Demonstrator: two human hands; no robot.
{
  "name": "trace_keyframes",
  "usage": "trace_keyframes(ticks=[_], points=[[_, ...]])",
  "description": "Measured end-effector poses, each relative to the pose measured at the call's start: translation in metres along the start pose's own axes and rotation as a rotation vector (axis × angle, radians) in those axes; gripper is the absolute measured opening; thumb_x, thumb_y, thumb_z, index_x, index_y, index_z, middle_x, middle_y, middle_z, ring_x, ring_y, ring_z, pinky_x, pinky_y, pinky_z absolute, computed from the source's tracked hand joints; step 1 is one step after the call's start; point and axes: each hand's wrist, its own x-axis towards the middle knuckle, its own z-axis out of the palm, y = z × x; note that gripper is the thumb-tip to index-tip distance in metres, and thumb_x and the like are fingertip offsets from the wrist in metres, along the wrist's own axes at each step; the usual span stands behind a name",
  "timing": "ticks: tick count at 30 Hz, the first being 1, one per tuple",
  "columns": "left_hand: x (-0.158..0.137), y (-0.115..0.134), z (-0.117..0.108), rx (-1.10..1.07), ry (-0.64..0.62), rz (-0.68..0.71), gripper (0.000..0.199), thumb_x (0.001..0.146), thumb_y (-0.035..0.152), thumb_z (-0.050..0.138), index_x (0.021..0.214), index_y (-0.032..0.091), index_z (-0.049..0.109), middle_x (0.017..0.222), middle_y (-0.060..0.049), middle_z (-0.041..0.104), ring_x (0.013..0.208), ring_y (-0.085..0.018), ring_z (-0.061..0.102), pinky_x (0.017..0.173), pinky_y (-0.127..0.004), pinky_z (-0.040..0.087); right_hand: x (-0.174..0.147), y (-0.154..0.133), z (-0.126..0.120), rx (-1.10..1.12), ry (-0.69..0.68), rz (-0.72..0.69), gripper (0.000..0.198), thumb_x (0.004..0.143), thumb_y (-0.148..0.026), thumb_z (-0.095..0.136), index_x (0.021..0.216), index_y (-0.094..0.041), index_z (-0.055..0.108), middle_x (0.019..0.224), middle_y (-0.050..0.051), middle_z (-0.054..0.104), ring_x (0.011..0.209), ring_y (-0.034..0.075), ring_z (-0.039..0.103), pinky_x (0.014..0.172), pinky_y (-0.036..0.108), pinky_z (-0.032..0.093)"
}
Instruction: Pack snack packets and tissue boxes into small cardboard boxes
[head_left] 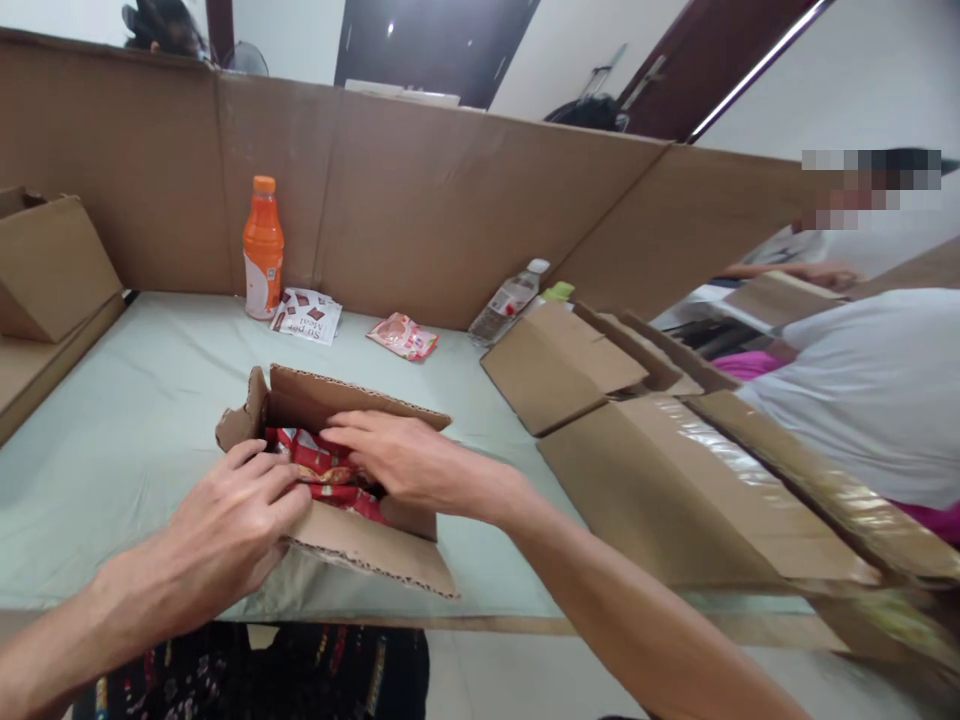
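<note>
A small open cardboard box point(352, 535) sits on the table in front of me with its flaps up. Inside lie several shiny red packets point(319, 455), partly covered by my hands. My left hand point(244, 500) rests over the box's left end, its fingers spread and reaching in against the packets. From the right, my right hand point(397, 460) dips into the box with its fingers stretched out over the packets. Both hands are open; their fingertips are partly hidden.
Behind the box stand an orange drink bottle point(263, 250), a white printed sachet point(307, 316), a pink packet point(403, 336) and a tilted clear bottle point(510, 302). Cardboard boxes point(660, 490) line the right side, and another carton point(56, 265) is at left. A person point(862, 390) sits beyond the right-hand boxes.
</note>
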Motion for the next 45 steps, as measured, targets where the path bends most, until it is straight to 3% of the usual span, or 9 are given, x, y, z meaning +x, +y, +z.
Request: trace_keyframes(ticks=[3, 7, 15, 21, 26, 29, 32, 37, 45], points=[[-0.023, -0.009, -0.003, -0.068, 0.245, -0.001, 0.036, 0.094, 0.006, 0.059, 0.128, 0.02, 0.062, 0.15, -0.014, 0.059, 0.148, -0.032, 0.05, 0.12, -0.051, 0.047, -0.034, 0.002, -0.009, 0.038, 0.349, 0.009, 0.039, 0.104, -0.015, 0.046, 0.13, -0.026, 0.073, 0.13, 0.007, 0.076, 0.122, 0.023, 0.07, 0.105, 0.042, 0.058], [-0.046, -0.033, 0.007, -0.097, 0.357, -0.287, 0.051, 0.098, 0.02, 0.067, 0.146, 0.029, 0.053, 0.17, -0.012, 0.035, 0.152, -0.034, 0.044, 0.12, -0.052, 0.047, -0.06, 0.012, 0.003, -0.105, 0.656, 0.142, 0.025, 0.102, -0.02, 0.056, 0.11, -0.026, 0.079, 0.132, 0.012, 0.074, 0.12, 0.029, 0.07, 0.104, 0.052, 0.058], [-0.035, -0.037, 0.041, -0.317, 0.419, -0.257, 0.028, 0.097, 0.009, 0.06, 0.119, 0.025, 0.067, 0.141, -0.01, 0.069, 0.128, -0.025, 0.069, 0.105, -0.037, 0.059, -0.03, 0.056, 0.031, 0.187, 0.668, 0.279, 0.024, 0.099, -0.028, 0.053, 0.096, -0.026, 0.076, 0.104, 0.007, 0.078, 0.105, 0.026, 0.074, 0.095, 0.044, 0.059], [-0.036, -0.024, 0.042, -0.293, 0.421, -0.209, 0.066, 0.097, 0.008, 0.06, 0.157, 0.029, 0.042, 0.135, -0.013, 0.073, 0.128, -0.026, 0.068, 0.105, -0.043, 0.06, -0.022, 0.061, 0.04, 0.358, 0.785, 0.363, 0.038, 0.091, -0.028, 0.061, 0.128, -0.025, 0.061, 0.121, 0.01, 0.075, 0.115, 0.026, 0.071, 0.099, 0.043, 0.057], [-0.031, -0.025, 0.054, -0.277, 0.401, -0.318, 0.062, 0.105, 0.022, 0.055, 0.162, 0.027, 0.032, 0.123, -0.01, 0.077, 0.119, -0.026, 0.072, 0.102, -0.042, 0.062, -0.04, 0.052, 0.039, 0.456, 0.76, 0.327, 0.024, 0.099, -0.04, 0.062, 0.116, -0.025, 0.07, 0.124, 0.01, 0.076, 0.119, 0.026, 0.071, 0.102, 0.043, 0.056], [-0.027, -0.022, 0.061, -0.254, 0.524, -0.428, 0.059, 0.105, 0.024, 0.058, 0.16, 0.029, 0.036, 0.125, -0.009, 0.074, 0.112, -0.024, 0.074, 0.098, -0.04, 0.063, -0.059, 0.045, 0.037, 0.519, 0.686, 0.207, 0.048, 0.108, -0.055, 0.04, 0.104, -0.025, 0.076, 0.13, 0.012, 0.075, 0.127, 0.029, 0.068, 0.106, 0.047, 0.055], [-0.02, -0.022, 0.063, -0.22, 0.596, -0.441, 0.051, 0.102, 0.018, 0.062, 0.15, 0.029, 0.047, 0.134, -0.011, 0.064, 0.123, -0.025, 0.067, 0.103, -0.043, 0.061, -0.075, 0.035, 0.043, 0.41, 0.537, 0.108, 0.063, 0.108, -0.066, 0.028, 0.122, -0.025, 0.074, 0.138, 0.013, 0.072, 0.132, 0.031, 0.066, 0.115, 0.054, 0.047], [-0.02, -0.032, 0.059, -0.247, 0.438, -0.313, 0.025, 0.104, 0.011, 0.054, 0.121, 0.026, 0.064, 0.138, -0.009, 0.062, 0.132, -0.025, 0.06, 0.107, -0.044, 0.058, -0.085, 0.023, 0.068, 0.004, 0.521, -0.019, 0.073, 0.102, -0.069, 0.049, 0.157, -0.022, 0.045, 0.153, 0.019, 0.06, 0.15, 0.034, 0.048, 0.126, 0.06, 0.031], [-0.064, -0.058, 0.059, -0.117, 0.231, -0.086, 0.059, 0.105, 0.02, 0.053, 0.162, 0.032, 0.041, 0.165, -0.007, 0.048, 0.145, -0.03, 0.055, 0.115, -0.041, 0.052, -0.079, 0.027, 0.068, -0.206, 0.379, -0.018, 0.065, 0.099, -0.061, 0.061, 0.149, -0.02, 0.057, 0.156, 0.019, 0.057, 0.154, 0.035, 0.041, 0.121, 0.058, 0.04]])
